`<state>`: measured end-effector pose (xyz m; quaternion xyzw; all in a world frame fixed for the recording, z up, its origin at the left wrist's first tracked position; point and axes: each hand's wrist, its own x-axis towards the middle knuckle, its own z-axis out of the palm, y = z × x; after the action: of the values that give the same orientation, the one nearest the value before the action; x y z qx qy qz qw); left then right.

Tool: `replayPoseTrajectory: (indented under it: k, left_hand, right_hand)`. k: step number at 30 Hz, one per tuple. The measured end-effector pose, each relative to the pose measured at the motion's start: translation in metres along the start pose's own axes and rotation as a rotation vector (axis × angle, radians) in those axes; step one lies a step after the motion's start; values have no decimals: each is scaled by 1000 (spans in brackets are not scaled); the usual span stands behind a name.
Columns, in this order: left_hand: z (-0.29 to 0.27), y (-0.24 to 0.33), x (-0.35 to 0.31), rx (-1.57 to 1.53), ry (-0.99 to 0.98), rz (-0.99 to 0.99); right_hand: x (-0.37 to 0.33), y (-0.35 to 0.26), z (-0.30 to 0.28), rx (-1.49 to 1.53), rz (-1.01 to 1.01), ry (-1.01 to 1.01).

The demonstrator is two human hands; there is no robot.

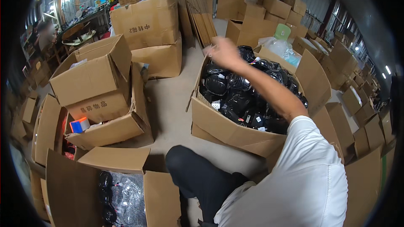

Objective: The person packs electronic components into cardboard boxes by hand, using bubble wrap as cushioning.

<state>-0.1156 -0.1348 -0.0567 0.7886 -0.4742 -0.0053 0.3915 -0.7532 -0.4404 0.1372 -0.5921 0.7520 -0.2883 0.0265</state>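
My right hand (225,53) reaches over the far left rim of a large open cardboard box (235,129). Motion smears its fingers, so whether they hold anything cannot be made out. Shiny black rounded items (216,85) in clear plastic wrapping fill that box, several with small white labels. My right forearm crosses above them. My left hand is out of view. At lower left, another open carton (162,197) holds similar black wrapped items (107,197) beside a sheet of bubble wrap (129,199).
Stacked open cartons (90,84) stand at left, with an orange and blue small box (80,125) in the lower one. Large closed cartons (145,21) and flattened cardboard (200,17) stand farther back. More boxes line the right. A person (45,38) sits at far left.
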Motion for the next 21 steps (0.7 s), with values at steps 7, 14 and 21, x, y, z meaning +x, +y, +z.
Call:
replayPoseTrajectory:
  k: [7,14,21]
  left_hand:
    - [122,132,18,-333,-212,348]
    - [174,362,-37,-1578,-971,-380]
    - [126,351,-15,-1795,-795,-815]
  right_hand:
    - [86,249,-12,139,276,48]
    - [-69,-12,-31,733,-343,-225]
    - [-13,39,-50,218,-435,-657]
